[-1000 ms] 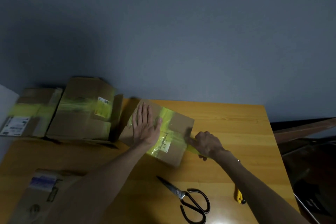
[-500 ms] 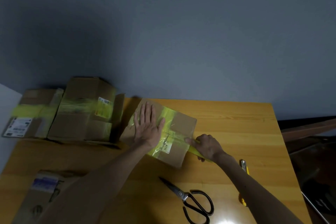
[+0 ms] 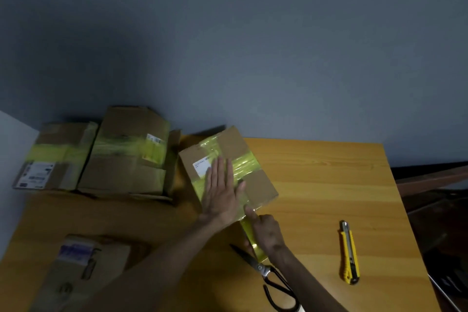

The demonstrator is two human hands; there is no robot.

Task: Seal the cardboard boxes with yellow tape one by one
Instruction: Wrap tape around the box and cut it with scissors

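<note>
A small cardboard box [image 3: 258, 185] lies on the wooden table [image 3: 329, 180], crossed by two bands of yellow tape [image 3: 247, 161], with a white label near its left corner. My left hand [image 3: 222, 195] presses flat on the box top, fingers straight. At the box's near edge, my right hand [image 3: 268, 233] has its index finger on the tape, and its other fingers curl round a loose strip of yellow tape [image 3: 256, 248] that runs from the edge towards me.
Two taped cardboard boxes [image 3: 129, 154] [image 3: 58, 157] stand at the back left against the wall. Another cardboard box [image 3: 83, 268] lies at the near left. Black-handled scissors [image 3: 276, 284] lie under my right wrist. A yellow utility knife [image 3: 349, 253] lies to the right.
The box has turned under my left hand, so its taped edge now faces me. My right hand moved from the box's right side to the near edge, with the tape strip.
</note>
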